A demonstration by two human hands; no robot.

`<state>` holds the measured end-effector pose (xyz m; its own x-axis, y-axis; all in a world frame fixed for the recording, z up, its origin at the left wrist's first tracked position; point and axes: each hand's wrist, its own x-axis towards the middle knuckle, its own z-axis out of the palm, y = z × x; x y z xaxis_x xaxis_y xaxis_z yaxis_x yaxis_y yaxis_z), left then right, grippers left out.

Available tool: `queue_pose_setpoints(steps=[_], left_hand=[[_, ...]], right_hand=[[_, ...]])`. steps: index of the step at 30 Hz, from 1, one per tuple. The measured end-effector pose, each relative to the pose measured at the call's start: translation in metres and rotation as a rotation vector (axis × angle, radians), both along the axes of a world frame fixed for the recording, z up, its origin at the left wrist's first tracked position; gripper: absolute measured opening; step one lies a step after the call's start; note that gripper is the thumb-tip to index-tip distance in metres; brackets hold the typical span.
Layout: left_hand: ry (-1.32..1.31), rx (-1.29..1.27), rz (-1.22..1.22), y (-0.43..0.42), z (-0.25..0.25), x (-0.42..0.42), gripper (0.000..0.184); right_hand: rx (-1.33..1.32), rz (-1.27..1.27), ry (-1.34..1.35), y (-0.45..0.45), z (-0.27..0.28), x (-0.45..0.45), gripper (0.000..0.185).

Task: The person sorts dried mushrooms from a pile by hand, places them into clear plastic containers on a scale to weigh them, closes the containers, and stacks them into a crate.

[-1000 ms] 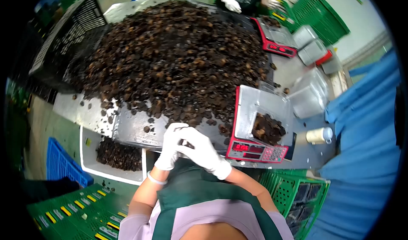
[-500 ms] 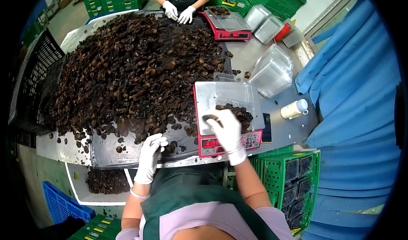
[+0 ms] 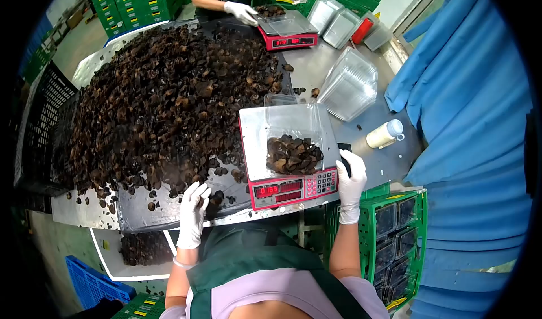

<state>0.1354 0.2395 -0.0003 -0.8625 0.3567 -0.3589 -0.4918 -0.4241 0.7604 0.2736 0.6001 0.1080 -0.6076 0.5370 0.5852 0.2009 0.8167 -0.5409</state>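
Note:
On the red digital scale sits a clear plastic box with its lid folded back. Dark brown mushroom pieces, like wood ear, fill its near part; the display seems to read 0.165. My right hand, in a white glove, is at the scale's right edge with its fingers apart and nothing seen in them. Part of a dark phone shows behind it. My left hand, also gloved, hovers at the table's front edge beside a few loose pieces, fingers loosely bent and holding nothing visible.
A large heap of mushroom pieces covers the table's left and middle. Stacked clear boxes and a bottle stand right. Across the table, a co-worker's gloved hand is near a second scale. A green crate stands below.
My right hand has left the box, where it held a dark mushroom piece, and moved right, now without it. The display rose from about 0.155. The co-worker's hands moved apart, towards their scale.

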Motion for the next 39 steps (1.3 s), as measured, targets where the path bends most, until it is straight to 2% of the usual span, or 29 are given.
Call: queue_pose_setpoints(steps=[7, 9, 11, 13, 15, 17, 18, 19, 22, 23, 25, 26, 27, 29, 30, 31, 33, 35, 36, 37, 38, 39], left_hand=[[0.109, -0.22, 0.002, 0.014, -0.003, 0.003, 0.037], [0.162, -0.28, 0.039, 0.029, -0.002, 0.001, 0.038], [0.177, -0.223, 0.029, 0.041, -0.001, -0.005, 0.054], [0.232, -0.242, 0.058, 0.059, 0.016, -0.003, 0.059], [0.286, -0.228, 0.026, 0.06, 0.005, -0.009, 0.059], [0.53, -0.416, -0.032, 0.064, -0.006, -0.016, 0.052], [0.872, -0.801, 0.017, 0.07, -0.002, -0.019, 0.044], [1.108, -1.092, 0.07, 0.076, 0.004, -0.02, 0.04], [0.974, -0.774, -0.04, 0.1, 0.031, -0.019, 0.036], [0.942, -0.765, -0.131, 0.111, 0.046, -0.011, 0.034], [0.631, -0.628, -0.306, 0.131, 0.041, -0.004, 0.037], [0.654, -0.612, -0.379, 0.137, 0.034, -0.003, 0.041], [0.527, -0.561, -0.451, 0.143, 0.04, 0.0, 0.042], [0.309, -0.302, -0.475, 0.146, 0.029, 0.0, 0.044], [0.307, -0.244, -0.513, 0.145, 0.028, -0.002, 0.045], [0.284, -0.248, -0.473, 0.146, 0.029, 0.0, 0.043], [0.224, -0.252, -0.475, 0.145, 0.029, -0.001, 0.042], [0.209, -0.281, -0.455, 0.145, 0.036, 0.003, 0.04], [0.159, -0.279, -0.46, 0.145, 0.038, 0.002, 0.041], [0.11, -0.278, -0.465, 0.145, 0.04, 0.001, 0.043], [0.113, -0.224, -0.473, 0.143, 0.046, 0.003, 0.047], [0.069, -0.182, -0.44, 0.141, 0.041, 0.003, 0.041]], right_hand=[[-0.12, 0.002, -0.003, 0.013, -0.022, 0.02, 0.028], [-0.19, 0.012, -0.084, 0.012, -0.023, 0.017, 0.029], [-0.193, 0.036, -0.076, 0.012, -0.025, 0.015, 0.029], [-0.124, 0.058, -0.107, 0.015, -0.029, 0.015, 0.027], [-0.135, 0.063, -0.105, 0.015, -0.031, 0.016, 0.027], [-0.19, 0.062, -0.135, 0.017, -0.033, 0.018, 0.028], [-0.144, 0.085, -0.15, 0.022, -0.035, 0.017, 0.029], [-0.144, 0.082, -0.144, 0.024, -0.036, 0.014, 0.029], [-0.784, 0.167, 0.066, 0.043, -0.044, -0.014, 0.036], [-0.907, 0.173, 0.119, 0.052, -0.049, -0.028, 0.039], [-0.884, 0.166, 0.062, 0.07, -0.072, -0.06, 0.041], [-1.029, 0.239, 0.038, 0.076, -0.077, -0.072, 0.043], [-1.174, 0.313, 0.014, 0.079, -0.078, -0.079, 0.045], [-1.135, 0.35, 0.138, 0.065, -0.058, -0.081, 0.043], [-1.094, 0.389, 0.242, 0.059, -0.048, -0.079, 0.04], [-1.09, 0.384, 0.255, 0.056, -0.043, -0.071, 0.04], [-0.887, 0.41, 0.231, 0.048, -0.041, -0.046, 0.028], [-0.767, 0.308, 0.064, 0.036, -0.043, -0.022, 0.025], [-0.415, 0.257, -0.055, 0.033, -0.045, -0.012, 0.034], [-0.268, 0.256, -0.045, 0.03, -0.051, -0.005, 0.042], [-0.278, 0.198, -0.089, 0.026, -0.052, 0.004, 0.044], [-0.291, 0.136, -0.133, 0.019, -0.05, 0.012, 0.045]])
